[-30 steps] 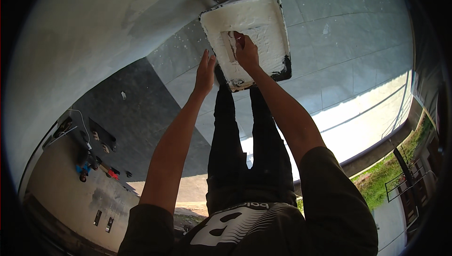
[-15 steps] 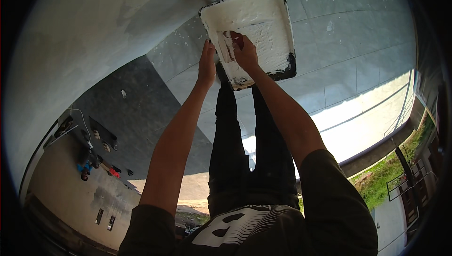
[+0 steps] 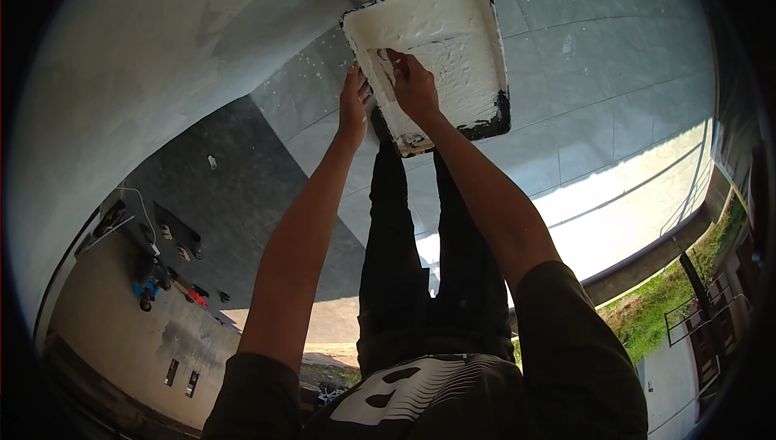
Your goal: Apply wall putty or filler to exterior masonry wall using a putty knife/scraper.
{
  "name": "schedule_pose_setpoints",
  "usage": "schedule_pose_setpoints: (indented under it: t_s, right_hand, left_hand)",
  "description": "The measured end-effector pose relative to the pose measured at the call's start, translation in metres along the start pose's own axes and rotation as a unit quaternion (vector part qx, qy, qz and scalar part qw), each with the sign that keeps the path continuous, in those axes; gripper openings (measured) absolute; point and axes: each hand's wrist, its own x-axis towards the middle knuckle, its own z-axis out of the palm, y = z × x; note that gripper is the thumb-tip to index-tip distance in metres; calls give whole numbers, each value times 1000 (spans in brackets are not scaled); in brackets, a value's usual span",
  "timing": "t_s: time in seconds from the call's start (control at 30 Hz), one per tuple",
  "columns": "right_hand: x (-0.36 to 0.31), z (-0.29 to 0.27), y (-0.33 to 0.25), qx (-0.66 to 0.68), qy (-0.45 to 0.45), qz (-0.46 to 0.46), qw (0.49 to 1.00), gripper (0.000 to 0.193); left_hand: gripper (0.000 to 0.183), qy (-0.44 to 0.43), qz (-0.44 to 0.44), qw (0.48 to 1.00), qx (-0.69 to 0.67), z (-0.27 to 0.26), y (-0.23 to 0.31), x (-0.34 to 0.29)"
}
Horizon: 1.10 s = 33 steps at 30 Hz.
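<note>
Avoid dripping on the grey floor (image 3: 610, 64) beyond the grip. Best to steady the black-edged tray (image 3: 502, 113) directly beneath. Press evenly through the white paste (image 3: 461, 72) around the grip. Brace with the left hand (image 3: 353, 108), opened out just left, at the rim; can't tell whether touching. In the tight clasp of the right hand (image 3: 417, 92), angle the scraper (image 3: 394, 57) low.

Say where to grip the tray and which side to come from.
Probably grip the tray by its left rim, from the left: that raised edge runs long and fairly straight, the left hand is beside it, and the right hand is over the interior.
</note>
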Motion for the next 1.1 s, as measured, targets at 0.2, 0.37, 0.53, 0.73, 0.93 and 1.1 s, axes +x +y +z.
schedule_pose_setpoints:
  t_s: [0.2, 0.37, 0.53, 0.73, 0.93, 1.1]
  right_hand:
    - [-9, -3, 5, 30, -6, 23, 999, 24]
    - [-6, -10, 16, 40, 13, 20, 999, 29]
    - [-1, -5, 15, 35, 13, 13, 999, 27]
    - [-2, -6, 18, 52, -5, 12, 999, 27]
    - [1, 0, -7, 48, 35, 19, 998, 23]
    - [8, 16, -22, -118, -8, -39, 992, 27]
  left_hand:
    - [79, 15, -14, 1000, 14, 1, 1, 0]
    - [81, 10, -12, 1000, 12, 0, 0, -1]
    - [82, 13, -7, 1000, 12, -2, -4, 0]
    - [82, 1, -13, 1000, 19, -1, -4, 1]
    - [90, -26, -12, 997, 69, -5, -3, -3]
    - [81, -11, -14, 1000, 15, 4, -6, 0]
